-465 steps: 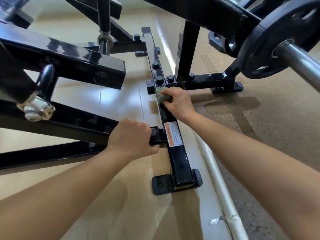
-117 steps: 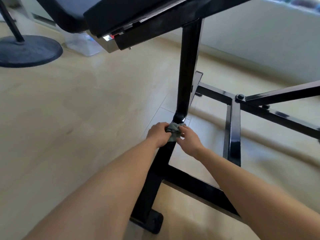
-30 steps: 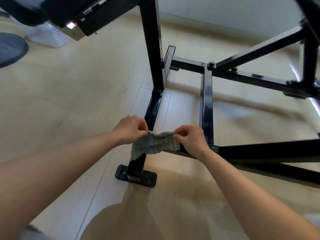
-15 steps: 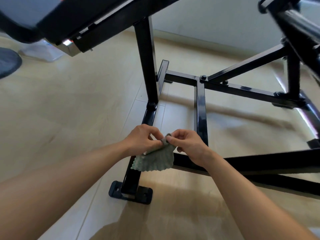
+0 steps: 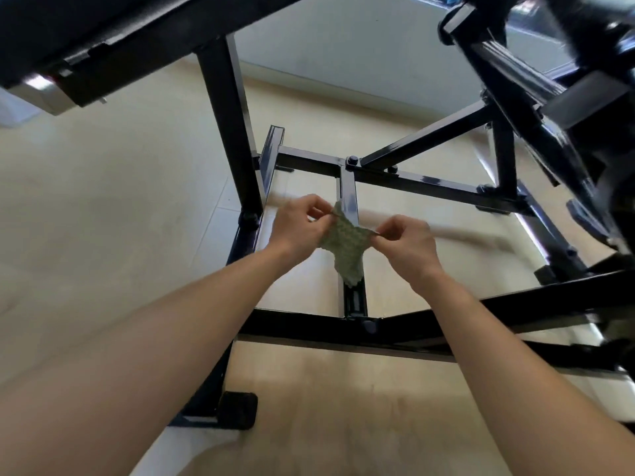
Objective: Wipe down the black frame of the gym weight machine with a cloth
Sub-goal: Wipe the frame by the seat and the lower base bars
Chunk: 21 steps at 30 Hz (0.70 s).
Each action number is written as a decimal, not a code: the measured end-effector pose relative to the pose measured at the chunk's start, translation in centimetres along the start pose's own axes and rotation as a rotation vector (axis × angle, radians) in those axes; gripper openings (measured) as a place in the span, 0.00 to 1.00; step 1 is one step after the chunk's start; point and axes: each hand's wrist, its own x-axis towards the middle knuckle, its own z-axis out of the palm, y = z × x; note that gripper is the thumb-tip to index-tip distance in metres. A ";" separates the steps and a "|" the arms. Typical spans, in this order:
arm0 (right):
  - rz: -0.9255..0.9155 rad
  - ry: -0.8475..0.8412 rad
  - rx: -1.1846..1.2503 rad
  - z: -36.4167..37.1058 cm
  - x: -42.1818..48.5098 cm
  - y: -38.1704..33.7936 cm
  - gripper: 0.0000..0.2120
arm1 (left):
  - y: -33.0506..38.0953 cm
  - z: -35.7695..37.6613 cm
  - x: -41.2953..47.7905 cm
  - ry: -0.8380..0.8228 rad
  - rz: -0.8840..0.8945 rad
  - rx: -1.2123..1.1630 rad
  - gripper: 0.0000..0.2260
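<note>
The thumb and forefinger tips (image 5: 327,214) of the left hand (image 5: 299,223) are pinched together on the upper corner of a small grey-green cloth (image 5: 345,250). The right hand (image 5: 409,247) pinches the opposite corner the same way, its other fingers curled in. The cloth is pulled taut in the air between them, and a loose flap hangs toward six o'clock. It is held over the centre rail (image 5: 347,197) of the black frame (image 5: 412,182) and hides a stretch of that rail. The rail's edges run straight from the bolt (image 5: 352,162) at twelve o'clock down to the near crossbar (image 5: 309,326) at six, which passes under both forearms. On either side of the rail, at nine and at three, pale floor (image 5: 103,218) shows between the bars. Beyond the left side rail the floor runs wide toward nine o'clock. At eleven o'clock an upright post (image 5: 230,132) rises just beside the left hand, and it carries a dark padded seat (image 5: 103,46) that overhangs the top of the view. At two o'clock a heavy slanted arm (image 5: 515,97), partly blurred, leans in over the right side, with a diagonal brace beneath it. A rubber foot (image 5: 237,408) ends the left rail at seven o'clock. A pale wall (image 5: 343,46) closes the room at twelve.
</note>
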 end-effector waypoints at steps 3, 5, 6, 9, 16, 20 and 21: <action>0.025 -0.025 -0.173 -0.8 -0.7 2.4 0.08 | -1.7 2.3 -0.4 -0.131 -0.026 0.120 0.01; 0.044 -0.136 -0.332 -0.8 -1.3 4.2 0.06 | -3.4 2.9 -1.1 -0.258 -0.067 0.234 0.02; 0.060 -0.223 -0.398 -0.7 -1.6 5.0 0.04 | -4.2 3.2 -1.5 -0.327 -0.084 0.288 0.02; 0.137 -0.505 -0.522 0.1 -2.7 6.8 0.04 | -5.7 4.3 -2.8 -0.519 -0.102 0.466 0.04; 0.026 -0.355 -0.598 2.8 -2.6 7.9 0.10 | -7.1 5.8 -3.7 -0.717 -0.100 0.564 0.13; 0.029 -0.395 -0.401 5.7 -2.9 8.8 0.31 | -7.9 3.6 -2.7 -0.599 -0.073 0.580 0.19; 0.041 -0.414 -0.406 6.3 -2.9 9.2 0.32 | -8.3 2.8 -2.4 -0.516 -0.052 0.628 0.18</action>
